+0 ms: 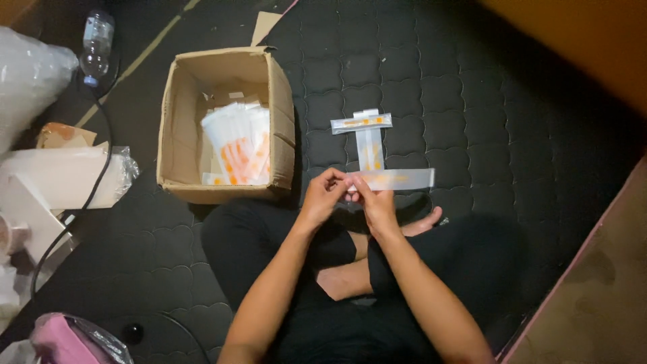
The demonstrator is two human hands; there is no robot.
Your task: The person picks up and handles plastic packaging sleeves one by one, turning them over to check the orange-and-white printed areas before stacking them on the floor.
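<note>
Closest to me are my crossed legs in dark clothing, with one bare foot (423, 222) showing just past my right wrist. Both forearms reach forward over my lap, and the hands meet above the black quilted mat (512, 135).

My left hand (322, 195) is curled, its fingertips pinching the left end of a long, narrow clear plastic sleeve (397, 179) with a faint orange print. My right hand (375, 202) is closed on the same end from below, thumb and fingers gripping the strip just beside the left hand. The sleeve is held level and runs out to the right, its far end free in the air.

Just beyond the hands, two more clear sleeves (367, 135) lie on the mat in a T shape: one pointing away from me, the other laid crosswise over its far end.

To the left of them stands an open cardboard box (280, 121), touching my left knee. Inside it is a leaning stack of white packets with orange print (239, 145).

Further left I see crumpled clear plastic wrap (81, 175), a black cable (94, 182) and a pink bag (64, 340) near the bottom corner. At the far left top lies a plastic bottle (96, 40).
</note>
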